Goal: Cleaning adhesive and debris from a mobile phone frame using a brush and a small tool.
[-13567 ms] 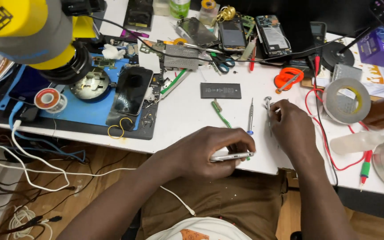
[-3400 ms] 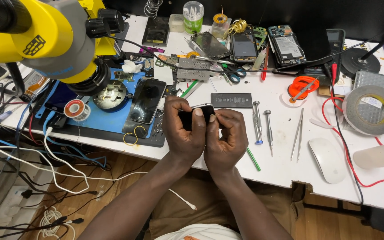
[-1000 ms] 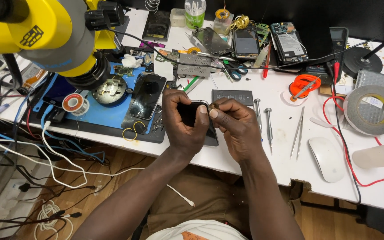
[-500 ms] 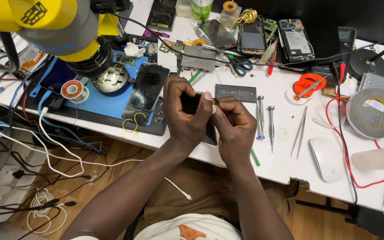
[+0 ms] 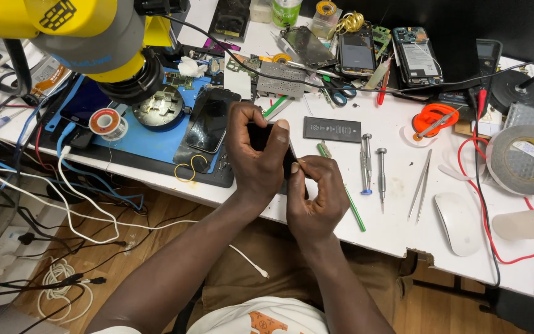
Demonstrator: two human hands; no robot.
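Observation:
My left hand grips a small black phone, holding it upright over the front part of the white table. My right hand presses against the phone's lower right edge, thumb and fingertips pinched together there; whether they hold a tiny part I cannot tell. Most of the phone is hidden by my fingers. A black phone with a dark screen lies on the blue mat just left of my hands.
A flat black battery, two screwdrivers, tweezers and a green stick lie right of my hands. A white mouse, a tape roll and opened phones are farther off. A yellow microscope head overhangs the left.
My hands have stayed together on the phone; the right hand slid lower along its right edge. The view shifted slightly.

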